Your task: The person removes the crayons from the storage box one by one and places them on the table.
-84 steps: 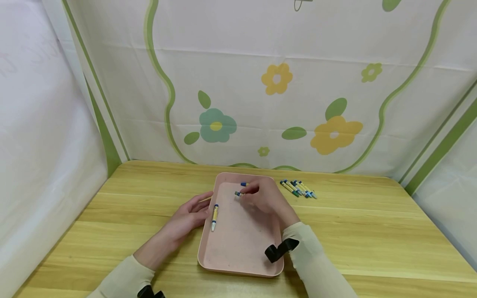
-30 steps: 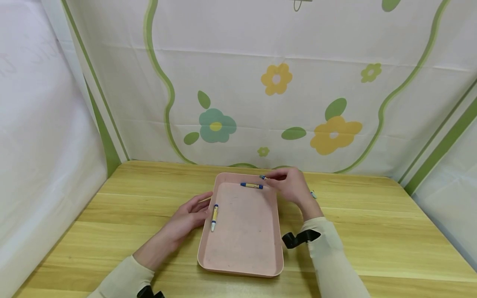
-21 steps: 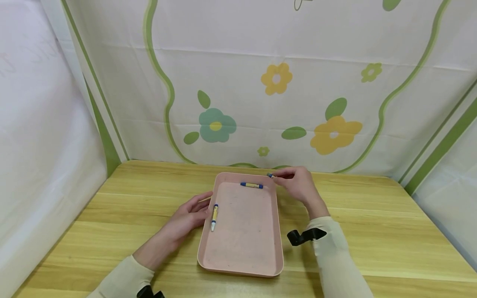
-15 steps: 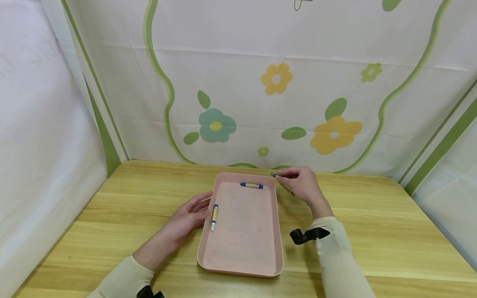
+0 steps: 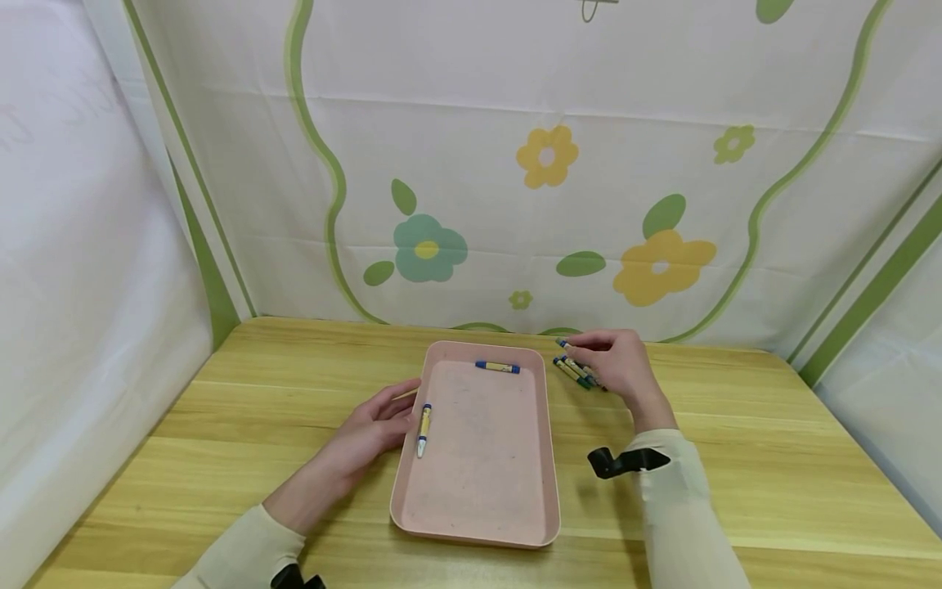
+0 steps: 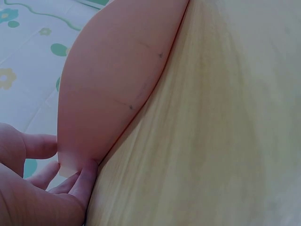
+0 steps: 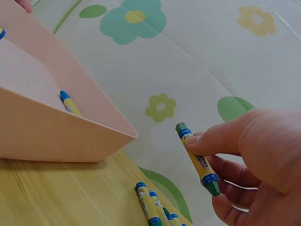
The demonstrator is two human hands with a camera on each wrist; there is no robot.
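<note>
My right hand (image 5: 614, 360) pinches a green crayon (image 7: 197, 160) with a yellow-and-blue wrapper between thumb and fingers, raised just above a small group of crayons (image 5: 570, 373) on the table. The hand covers part of that group. On the left, my left hand (image 5: 371, 425) touches the outer side wall of the pink tray (image 5: 478, 474); in the left wrist view its fingertips (image 6: 87, 176) rest against that wall. Inside the tray, a blue crayon (image 5: 497, 367) lies across the far end and a white-tipped crayon (image 5: 423, 431) lies along the left side.
The wooden table (image 5: 736, 458) ends at a white cloth backdrop (image 5: 471, 180) with printed flowers. White cloth panels also stand at left and right. The tray's raised rim faces the crayon group on its right.
From over the tray, my right hand has moved right, past the tray's far right corner, still pinching the green crayon. It now hovers at the crayon group. My left hand and the tray have stayed still.
</note>
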